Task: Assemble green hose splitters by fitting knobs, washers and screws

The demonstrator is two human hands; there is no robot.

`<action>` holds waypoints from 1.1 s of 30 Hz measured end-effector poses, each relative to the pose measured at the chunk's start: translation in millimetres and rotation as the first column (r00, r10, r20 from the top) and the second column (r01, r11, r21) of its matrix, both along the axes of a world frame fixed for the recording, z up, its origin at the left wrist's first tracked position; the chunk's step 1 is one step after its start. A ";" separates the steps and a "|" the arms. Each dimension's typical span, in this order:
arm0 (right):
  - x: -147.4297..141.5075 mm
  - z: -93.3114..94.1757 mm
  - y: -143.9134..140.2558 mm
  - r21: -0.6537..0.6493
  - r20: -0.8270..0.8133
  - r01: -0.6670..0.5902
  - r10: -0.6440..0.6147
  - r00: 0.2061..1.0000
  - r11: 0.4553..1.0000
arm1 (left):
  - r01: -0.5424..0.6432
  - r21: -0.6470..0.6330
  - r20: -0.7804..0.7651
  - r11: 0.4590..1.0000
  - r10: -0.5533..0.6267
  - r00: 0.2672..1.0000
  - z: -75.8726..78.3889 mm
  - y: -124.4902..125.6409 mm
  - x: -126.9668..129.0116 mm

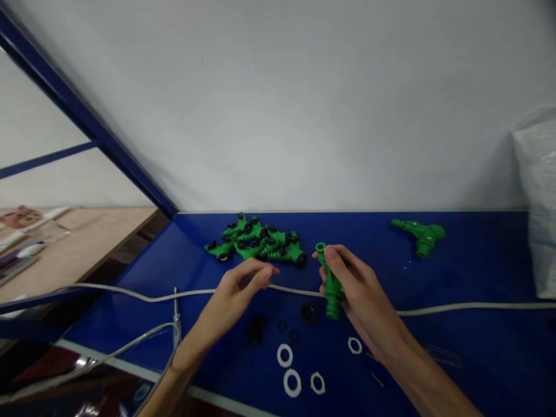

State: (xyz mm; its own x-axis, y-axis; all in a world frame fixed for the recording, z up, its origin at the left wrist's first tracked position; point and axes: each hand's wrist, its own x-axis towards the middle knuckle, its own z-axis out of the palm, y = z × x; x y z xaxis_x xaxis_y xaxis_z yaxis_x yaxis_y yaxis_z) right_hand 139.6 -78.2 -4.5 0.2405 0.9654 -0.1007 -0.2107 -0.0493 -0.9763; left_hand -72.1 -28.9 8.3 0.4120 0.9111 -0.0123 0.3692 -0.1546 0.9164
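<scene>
My right hand [354,284] is closed round a green plastic Y-shaped hose connector [333,292], held tilted above the blue table. Part of the connector is hidden behind the fingers. My left hand [238,289] hovers to its left, fingers loosely curled, with nothing visible in it. Beyond the left hand lies a cluster of green connectors with black parts [260,240]. Between and below my hands are a black ring [308,313], small black rings [282,326], a dark curved piece [256,329] and several white rings [285,355].
Another green connector [421,234] lies at the back right. A pale cable [456,308] crosses the blue table [486,255]. A screwdriver-like tool [176,315] lies left of my left forearm. A white bag [541,202] stands at the right edge; a blue frame post [125,168] rises at left.
</scene>
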 end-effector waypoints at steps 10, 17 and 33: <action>-1.4 6.9 -2.9 -0.055 -0.102 0.002 -0.008 0.995 0.998 | -0.026 0.305 -0.336 0.952 0.133 0.932 -43.0 -58.9 -29.3; 1.9 12.0 -4.2 -0.087 -0.200 0.019 -0.036 0.979 0.996 | -0.045 0.319 -0.271 0.947 0.137 0.953 -43.1 -54.1 -17.2; 13.9 14.5 0.0 -0.082 -0.264 0.052 -0.072 0.962 0.995 | 0.121 0.360 -0.330 0.925 0.006 0.944 -41.3 -52.4 -38.1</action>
State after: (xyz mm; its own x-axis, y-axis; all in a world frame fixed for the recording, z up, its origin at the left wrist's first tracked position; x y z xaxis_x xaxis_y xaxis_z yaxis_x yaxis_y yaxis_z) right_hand 153.4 -78.2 10.1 0.2544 0.9370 -0.2393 -0.4671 -0.0976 -0.8788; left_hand -110.2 -81.3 -33.0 0.4949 0.8499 0.1812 0.6118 -0.4889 0.6218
